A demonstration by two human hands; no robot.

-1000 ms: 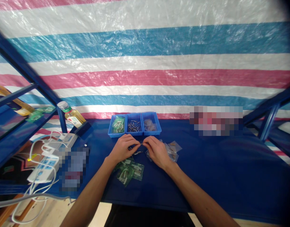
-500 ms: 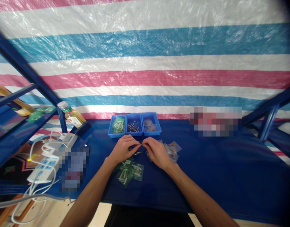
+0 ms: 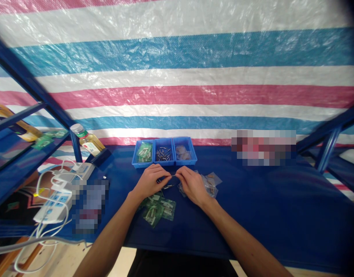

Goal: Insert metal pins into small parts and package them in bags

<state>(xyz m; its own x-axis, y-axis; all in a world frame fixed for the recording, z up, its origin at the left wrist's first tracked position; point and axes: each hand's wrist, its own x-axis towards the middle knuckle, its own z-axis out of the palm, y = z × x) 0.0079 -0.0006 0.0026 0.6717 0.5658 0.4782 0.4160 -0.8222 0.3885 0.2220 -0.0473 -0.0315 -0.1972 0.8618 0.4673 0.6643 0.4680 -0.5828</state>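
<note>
My left hand (image 3: 152,180) and my right hand (image 3: 192,183) meet fingertip to fingertip above the blue table. Both are closed in a pinch on the ends of a small thin metal rod (image 3: 173,176); the fingers hide much of it. Beneath my left hand lie a few dark metal rods (image 3: 168,187), partly covered. Nearer to me rests a pile of green plastic packets (image 3: 156,209) with small metal pieces inside. Clear plastic bags (image 3: 211,181) holding copper-coloured pieces lie beside my right hand, which partly hides them.
Behind my hands stand three joined blue bins: green packets in the left bin (image 3: 133,159), loose metal rods in the middle bin (image 3: 164,163), clear bags in the right bin (image 3: 194,157). At left are a bottle (image 3: 88,142), power strips (image 3: 54,204) with white cables and a blurred-out object (image 3: 91,206).
My right hand has shifted very slightly to the right, and a little more of the thin rod shows between the fingertips. My left hand stays in place.
</note>
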